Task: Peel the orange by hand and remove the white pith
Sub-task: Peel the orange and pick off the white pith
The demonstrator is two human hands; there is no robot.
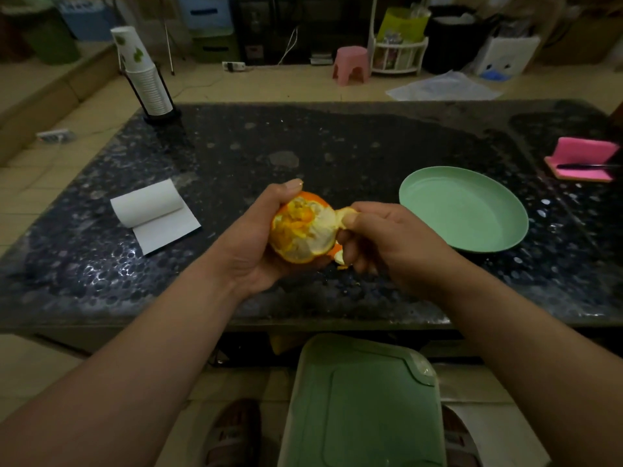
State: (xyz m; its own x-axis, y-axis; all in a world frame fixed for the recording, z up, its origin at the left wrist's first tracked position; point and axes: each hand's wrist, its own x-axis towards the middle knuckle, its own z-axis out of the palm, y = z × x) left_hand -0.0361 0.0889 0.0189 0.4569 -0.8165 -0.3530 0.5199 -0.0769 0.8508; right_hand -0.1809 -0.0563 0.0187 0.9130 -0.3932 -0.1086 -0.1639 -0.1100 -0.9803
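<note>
Fingers (350, 219) pinch peel (338, 215) (left hand (259, 241) grips orange (300, 227)).

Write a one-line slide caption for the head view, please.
The left hand grips a half-peeled orange while the right hand pinches a peel strip beside a green plate.
</note>
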